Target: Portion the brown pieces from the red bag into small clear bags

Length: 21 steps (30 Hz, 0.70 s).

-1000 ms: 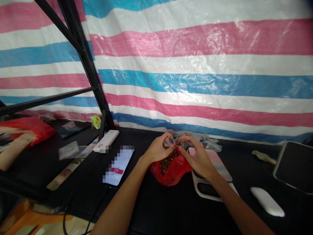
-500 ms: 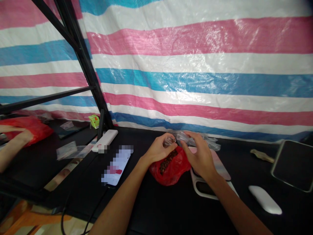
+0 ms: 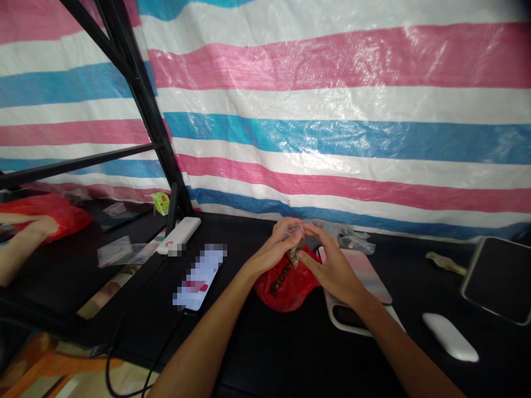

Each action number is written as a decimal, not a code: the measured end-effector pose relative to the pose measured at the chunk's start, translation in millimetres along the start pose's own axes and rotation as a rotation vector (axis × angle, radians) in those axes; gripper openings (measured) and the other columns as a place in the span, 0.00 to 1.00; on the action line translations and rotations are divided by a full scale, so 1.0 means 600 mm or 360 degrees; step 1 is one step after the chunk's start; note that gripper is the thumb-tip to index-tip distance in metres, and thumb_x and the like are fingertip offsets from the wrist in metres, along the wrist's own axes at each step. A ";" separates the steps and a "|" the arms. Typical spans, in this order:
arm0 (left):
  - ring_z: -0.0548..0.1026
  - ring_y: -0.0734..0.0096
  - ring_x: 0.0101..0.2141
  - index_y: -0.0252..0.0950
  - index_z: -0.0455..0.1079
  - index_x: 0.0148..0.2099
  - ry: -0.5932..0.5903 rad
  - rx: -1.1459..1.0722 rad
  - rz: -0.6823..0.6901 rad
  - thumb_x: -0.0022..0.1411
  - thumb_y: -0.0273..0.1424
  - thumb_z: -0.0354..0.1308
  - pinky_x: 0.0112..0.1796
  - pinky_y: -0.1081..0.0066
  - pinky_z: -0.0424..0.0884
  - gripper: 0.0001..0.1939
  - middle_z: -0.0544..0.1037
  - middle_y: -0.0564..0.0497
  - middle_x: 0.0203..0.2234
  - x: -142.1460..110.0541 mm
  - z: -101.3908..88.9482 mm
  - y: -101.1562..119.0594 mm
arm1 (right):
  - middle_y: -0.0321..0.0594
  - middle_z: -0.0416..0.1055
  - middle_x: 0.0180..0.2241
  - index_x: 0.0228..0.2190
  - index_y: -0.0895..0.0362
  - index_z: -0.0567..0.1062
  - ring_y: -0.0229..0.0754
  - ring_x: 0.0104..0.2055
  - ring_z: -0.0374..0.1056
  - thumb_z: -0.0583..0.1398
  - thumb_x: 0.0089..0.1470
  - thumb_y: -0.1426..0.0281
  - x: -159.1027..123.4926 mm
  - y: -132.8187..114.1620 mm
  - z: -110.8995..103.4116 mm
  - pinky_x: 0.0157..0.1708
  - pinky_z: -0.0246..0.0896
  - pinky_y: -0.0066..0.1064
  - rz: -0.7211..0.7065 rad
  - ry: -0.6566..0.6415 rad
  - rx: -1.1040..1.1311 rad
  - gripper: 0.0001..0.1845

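Note:
My left hand (image 3: 274, 250) and my right hand (image 3: 329, 265) meet over an open red plastic bag (image 3: 286, 284) of small brown pieces on the black table. Both hands are closed on a small clear plastic bag (image 3: 293, 229) held between their fingertips, and some brown pieces (image 3: 292, 255) hang or fall from it towards the red bag. My right hand is above the pink-topped scale (image 3: 365, 276). Whether the small clear cup seen before is still in my left hand I cannot make out.
A phone (image 3: 199, 273) and a white power bank (image 3: 179, 235) lie left of the bag. Several clear bags (image 3: 352, 237) lie by the striped tarp (image 3: 332, 110). A white mouse (image 3: 450, 337) and a dark pad (image 3: 500, 279) are at right. Another person's hand (image 3: 39, 226) and red bag are far left.
My right hand picked a clear bag from the pile behind and brought it to my left hand; the small cup is no longer plainly visible, and brown pieces now show below the fingers.

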<state>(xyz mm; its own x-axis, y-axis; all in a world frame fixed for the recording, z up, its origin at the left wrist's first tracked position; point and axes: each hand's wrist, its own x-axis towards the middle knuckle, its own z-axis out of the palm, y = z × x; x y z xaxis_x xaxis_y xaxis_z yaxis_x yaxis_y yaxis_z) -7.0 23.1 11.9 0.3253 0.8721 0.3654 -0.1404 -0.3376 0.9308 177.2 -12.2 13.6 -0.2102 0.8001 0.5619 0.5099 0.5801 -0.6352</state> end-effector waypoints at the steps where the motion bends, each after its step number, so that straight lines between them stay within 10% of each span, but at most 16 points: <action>1: 0.69 0.55 0.58 0.41 0.71 0.57 -0.0047 0.0025 -0.0017 0.65 0.52 0.60 0.60 0.58 0.66 0.26 0.73 0.43 0.55 -0.002 0.001 0.002 | 0.45 0.75 0.55 0.57 0.49 0.70 0.53 0.58 0.71 0.63 0.61 0.57 0.002 -0.002 0.001 0.61 0.61 0.51 0.0008 0.0009 0.0100 0.25; 8: 0.66 0.55 0.62 0.43 0.71 0.60 -0.0165 0.0112 0.0009 0.68 0.56 0.53 0.63 0.58 0.61 0.29 0.72 0.44 0.59 -0.002 -0.006 0.010 | 0.41 0.79 0.42 0.41 0.51 0.78 0.48 0.43 0.74 0.61 0.62 0.59 0.020 0.004 -0.055 0.48 0.69 0.41 0.0087 0.0137 0.0176 0.11; 14: 0.72 0.58 0.52 0.39 0.74 0.52 0.0239 0.0255 -0.0016 0.72 0.56 0.41 0.58 0.60 0.65 0.31 0.77 0.45 0.49 0.012 -0.039 -0.028 | 0.37 0.77 0.31 0.35 0.52 0.78 0.47 0.36 0.73 0.59 0.56 0.69 0.014 0.075 -0.145 0.40 0.64 0.38 0.0052 -0.0061 -0.0363 0.07; 21: 0.74 0.59 0.44 0.36 0.75 0.45 0.0466 0.0394 -0.0213 0.72 0.55 0.39 0.53 0.59 0.68 0.32 0.79 0.44 0.41 0.018 -0.076 -0.065 | 0.39 0.80 0.38 0.33 0.51 0.79 0.51 0.43 0.74 0.53 0.59 0.69 0.010 0.100 -0.159 0.46 0.63 0.40 0.0162 -0.0331 -0.0372 0.14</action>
<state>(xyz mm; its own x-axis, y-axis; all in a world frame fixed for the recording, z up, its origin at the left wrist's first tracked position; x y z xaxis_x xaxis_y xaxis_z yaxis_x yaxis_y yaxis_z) -40.8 61.9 -21.1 0.0405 0.9660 0.2552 0.1265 -0.2583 0.9577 286.2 12.8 29.7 -0.3019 0.8803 0.3661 0.7097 0.4639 -0.5303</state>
